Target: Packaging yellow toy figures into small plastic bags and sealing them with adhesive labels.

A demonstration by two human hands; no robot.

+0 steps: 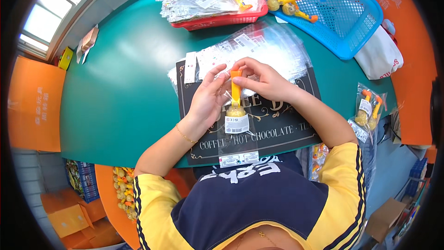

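A toy with a yellow stick handle and orange end (236, 90) lies lengthwise in front of me. Its round, glittery yellow ball and white label point toward me. A clear plastic bag (238, 146) with a printed strip at its near end lies around and below the toy. My right hand (261, 79) pinches the orange end between thumb and fingers. At the toy's left side, my left hand (208, 95) is curled, thumb and fingertips at the bag's far edge; the thin film there is hard to see. Underneath is a black printed mat (199, 129).
Clear bags (277, 48) are spread beyond my hands on the green table (115, 97). Farther back stand a red basket (222, 21) heaped with bags and a blue basket (344, 32) with several toys. Bagged toys (367, 111) lie at right; loose toys (124, 190) sit below left.
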